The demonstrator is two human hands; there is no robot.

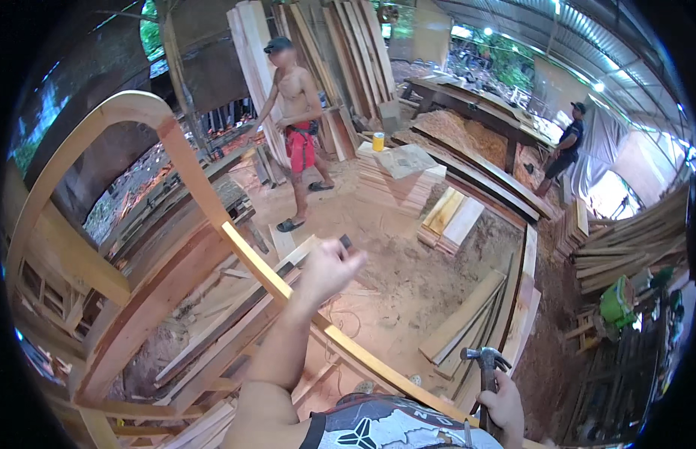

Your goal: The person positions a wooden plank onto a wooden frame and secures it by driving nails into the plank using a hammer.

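My left hand (331, 266) is raised in front of me, its fingers closed on a small dark block (346, 242), too small to name surely. At the lower right my right hand (504, 401) grips a claw hammer (487, 365) near its head, which points up. A long pale wooden rail (370, 353) runs slantwise under my left forearm and past my waist. It joins a curved wooden arch (196, 179) at the left. Beneath the arch lies a broad curved wooden plank (151, 303).
A person (297, 106) in red shorts stands ahead; another person (569, 140) stands far right by a long workbench (477, 104). Stacked boards (398, 179) bear a yellow can (378, 141). More planks (466, 320) lie on the floor. A green container (617, 306) is at right.
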